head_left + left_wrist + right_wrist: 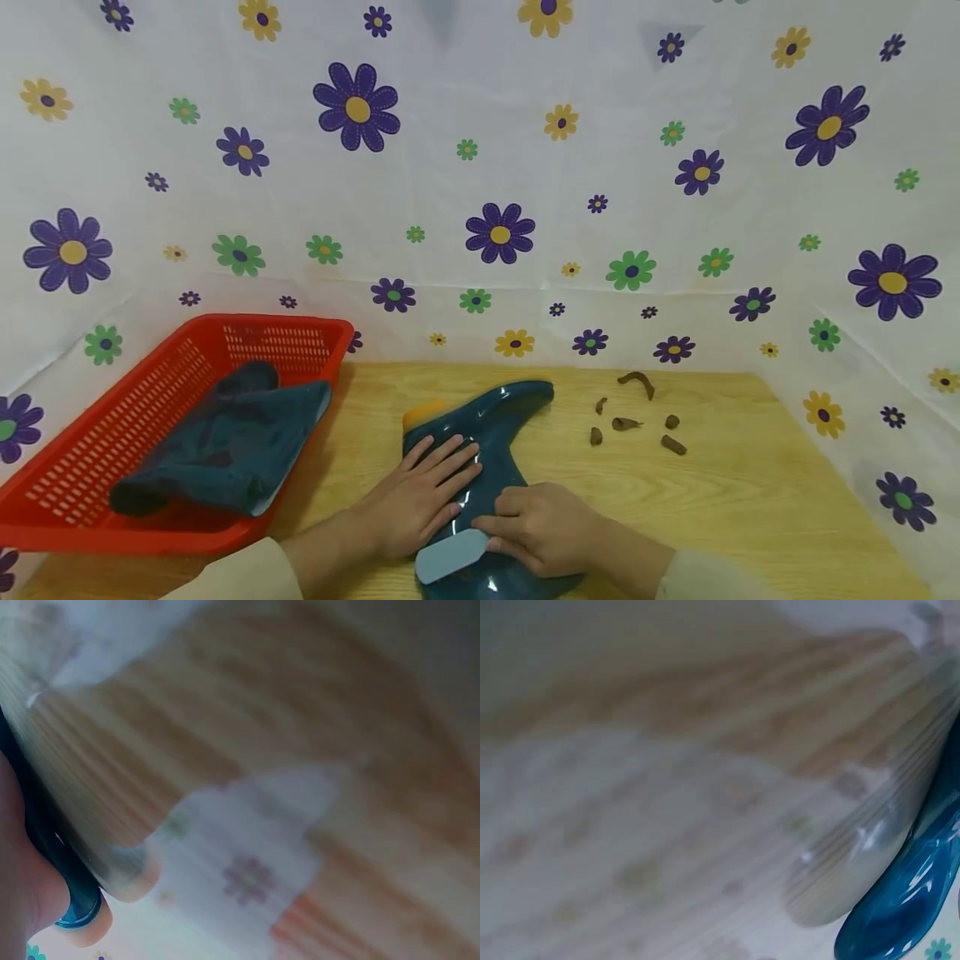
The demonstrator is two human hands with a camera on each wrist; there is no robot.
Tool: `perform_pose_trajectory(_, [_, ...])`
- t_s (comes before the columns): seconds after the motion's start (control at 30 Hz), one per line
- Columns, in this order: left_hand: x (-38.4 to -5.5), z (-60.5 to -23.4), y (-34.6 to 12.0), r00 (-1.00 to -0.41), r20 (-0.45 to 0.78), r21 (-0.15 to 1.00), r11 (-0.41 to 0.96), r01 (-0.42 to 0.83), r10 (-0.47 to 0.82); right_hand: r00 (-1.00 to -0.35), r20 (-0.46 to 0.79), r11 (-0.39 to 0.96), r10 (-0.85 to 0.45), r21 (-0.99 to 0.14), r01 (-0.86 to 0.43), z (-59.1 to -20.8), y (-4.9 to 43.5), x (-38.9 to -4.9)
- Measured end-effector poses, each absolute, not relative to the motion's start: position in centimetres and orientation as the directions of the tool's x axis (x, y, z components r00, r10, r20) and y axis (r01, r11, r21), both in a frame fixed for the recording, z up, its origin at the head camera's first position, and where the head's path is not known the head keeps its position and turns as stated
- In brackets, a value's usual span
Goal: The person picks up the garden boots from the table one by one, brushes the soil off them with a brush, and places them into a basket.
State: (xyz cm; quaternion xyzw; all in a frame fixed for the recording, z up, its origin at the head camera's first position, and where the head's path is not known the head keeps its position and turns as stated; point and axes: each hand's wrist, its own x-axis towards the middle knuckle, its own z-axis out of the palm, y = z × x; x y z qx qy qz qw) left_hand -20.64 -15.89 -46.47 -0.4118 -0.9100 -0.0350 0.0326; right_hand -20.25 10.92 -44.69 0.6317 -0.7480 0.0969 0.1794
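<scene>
Both hands work a glossy teal boot (487, 467) lying at bench (750, 492) centre: left hand (420, 492) flat, fingers straight; right hand (543, 529) pinching a pale scraper (452, 556). Brown clumps (633, 421) at 2 o'clock, red basket (90, 467) at 9.

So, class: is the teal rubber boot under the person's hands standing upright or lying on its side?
Lying on its side. The boot stretches flat along the wooden table, with the left hand pressing its shaft and the right hand resting on it.
</scene>
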Motion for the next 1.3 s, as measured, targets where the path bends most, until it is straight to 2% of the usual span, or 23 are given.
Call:
perform_pose_trajectory(0.17, [-20.7, -47.1, -15.7, -0.643, 0.112, 0.033, 0.644, 0.764, 0.758, -0.177, 0.522, 0.238, -0.835, 0.051, -0.970, -44.7, 13.1, -20.6])
perform_pose_trajectory(0.33, [-21.0, -47.0, -16.0, -0.665, 0.102, 0.010, 0.668, 0.744, 0.740, -0.265, 0.467, 0.311, -0.843, 0.023, -0.950, -44.6, 14.7, -21.1])
perform_pose_trajectory(0.6, [-21.0, -46.7, -15.9, -0.671, 0.076, 0.029, 0.671, 0.741, 0.737, -0.140, 0.348, 0.170, -0.927, 0.057, -0.984, -44.6, 11.3, -20.5])
perform_pose_trajectory(0.67, [-20.9, -46.7, -15.8, -0.666, 0.087, 0.027, 0.667, 0.745, 0.741, -0.130, 0.375, 0.164, -0.918, 0.060, -0.985, -44.5, 11.1, -20.4])
perform_pose_trajectory(0.8, [-20.9, -46.9, -15.7, -0.648, 0.115, 0.027, 0.650, 0.759, 0.753, -0.129, 0.511, 0.201, -0.850, 0.088, -0.976, -44.5, 12.5, -20.5])
perform_pose_trajectory(0.9, [-20.9, -46.9, -15.8, -0.650, 0.117, 0.014, 0.653, 0.757, 0.751, -0.154, 0.555, 0.239, -0.818, 0.083, -0.967, -44.6, 13.7, -20.6])
perform_pose_trajectory(1.1, [-20.9, -46.5, -16.0, -0.678, 0.065, 0.019, 0.679, 0.734, 0.732, -0.175, 0.462, 0.233, -0.869, 0.071, -0.970, -44.8, 13.2, -20.6])
perform_pose_trajectory(1.3, [-21.0, -46.6, -16.0, -0.674, 0.063, 0.018, 0.674, 0.738, 0.736, -0.117, 0.338, 0.139, -0.934, 0.043, -0.989, -44.8, 9.9, -20.3])
